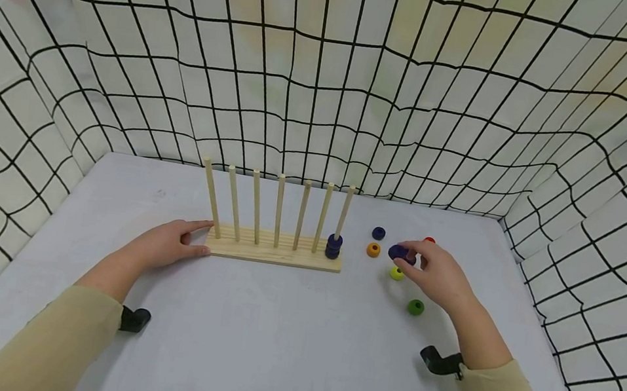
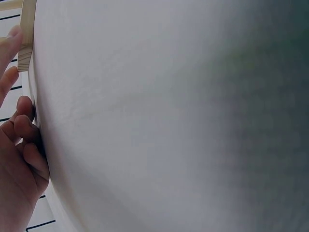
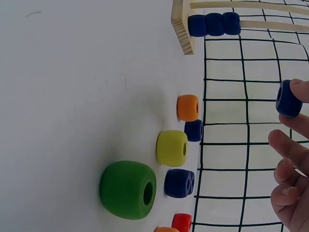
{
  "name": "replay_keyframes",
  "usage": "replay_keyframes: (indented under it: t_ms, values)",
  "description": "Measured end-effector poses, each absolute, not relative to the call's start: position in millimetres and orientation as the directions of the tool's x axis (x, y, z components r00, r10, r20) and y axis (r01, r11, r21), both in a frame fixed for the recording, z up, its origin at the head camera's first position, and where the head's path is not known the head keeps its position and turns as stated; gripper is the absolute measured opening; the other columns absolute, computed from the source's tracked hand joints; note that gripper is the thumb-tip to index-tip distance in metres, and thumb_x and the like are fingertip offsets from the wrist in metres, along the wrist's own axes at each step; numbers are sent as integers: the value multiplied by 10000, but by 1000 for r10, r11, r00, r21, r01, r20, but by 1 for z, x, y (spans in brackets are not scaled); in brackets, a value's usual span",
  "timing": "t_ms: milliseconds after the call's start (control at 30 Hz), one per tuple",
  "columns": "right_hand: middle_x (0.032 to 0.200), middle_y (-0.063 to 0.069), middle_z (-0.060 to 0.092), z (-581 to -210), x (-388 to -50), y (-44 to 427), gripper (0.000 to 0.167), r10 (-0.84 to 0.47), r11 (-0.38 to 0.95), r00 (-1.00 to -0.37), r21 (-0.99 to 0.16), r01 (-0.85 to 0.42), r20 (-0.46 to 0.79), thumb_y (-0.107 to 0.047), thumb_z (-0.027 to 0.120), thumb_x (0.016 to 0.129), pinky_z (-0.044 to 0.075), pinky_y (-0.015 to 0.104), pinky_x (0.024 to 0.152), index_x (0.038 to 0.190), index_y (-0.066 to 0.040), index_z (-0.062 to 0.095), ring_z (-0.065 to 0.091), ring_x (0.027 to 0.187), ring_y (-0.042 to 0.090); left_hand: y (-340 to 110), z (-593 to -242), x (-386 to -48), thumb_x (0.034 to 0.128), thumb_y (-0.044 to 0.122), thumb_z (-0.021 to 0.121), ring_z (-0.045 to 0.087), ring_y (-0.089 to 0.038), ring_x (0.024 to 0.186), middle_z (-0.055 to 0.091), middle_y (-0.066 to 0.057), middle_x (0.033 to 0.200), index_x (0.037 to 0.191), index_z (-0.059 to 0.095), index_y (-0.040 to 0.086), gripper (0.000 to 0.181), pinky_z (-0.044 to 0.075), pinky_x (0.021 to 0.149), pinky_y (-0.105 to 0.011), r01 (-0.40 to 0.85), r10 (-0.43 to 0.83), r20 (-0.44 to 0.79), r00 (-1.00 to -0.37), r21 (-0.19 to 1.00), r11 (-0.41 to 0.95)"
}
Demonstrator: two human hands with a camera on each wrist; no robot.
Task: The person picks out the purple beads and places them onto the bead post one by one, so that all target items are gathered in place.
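Note:
At the left end of a wooden peg stand [image 1: 272, 255], my left hand [image 1: 170, 244] grips the base between thumb and forefinger. Its other fingers curl beside the table in the left wrist view. The stand has several upright pegs; three blue beads [image 3: 215, 24] are stacked on the rightmost one. My right hand [image 1: 445, 279] pinches a blue bead [image 3: 288, 99] between thumb and fingertip, raised above the loose beads. Below and around it lie a green bead [image 3: 128, 190], a yellow bead [image 3: 170, 148], an orange bead [image 3: 187, 108] and more blue beads [image 3: 177, 183].
A red bead [image 1: 429, 240] lies behind the right hand, partly hidden. Another orange bead [image 3: 167, 229] shows at the right wrist view's lower edge. The white table [image 1: 269, 348] is bounded by black netting [image 1: 316, 83] over pale walls at the back and sides.

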State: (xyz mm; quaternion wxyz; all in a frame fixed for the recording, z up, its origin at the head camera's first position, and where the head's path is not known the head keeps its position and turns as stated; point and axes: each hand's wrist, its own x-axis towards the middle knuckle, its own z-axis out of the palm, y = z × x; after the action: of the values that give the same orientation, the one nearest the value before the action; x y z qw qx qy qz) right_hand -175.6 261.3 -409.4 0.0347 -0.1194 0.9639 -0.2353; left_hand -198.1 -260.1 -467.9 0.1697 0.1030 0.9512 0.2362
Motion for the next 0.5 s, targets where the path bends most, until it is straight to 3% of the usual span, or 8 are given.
replay_keyframes:
  t_ms: [500]
  values:
    - [1012,8,603,-399,-178,249,494,-262,849,-964,-468,-247,33,-476,649,943,387,366,680,1320,-157,635,469,866,210,-261,-468,-198,895,547,672,372,-189,682,424,-45,773,1532,398,167,791,311,649,-362,119,280,-271,-921,488,865]
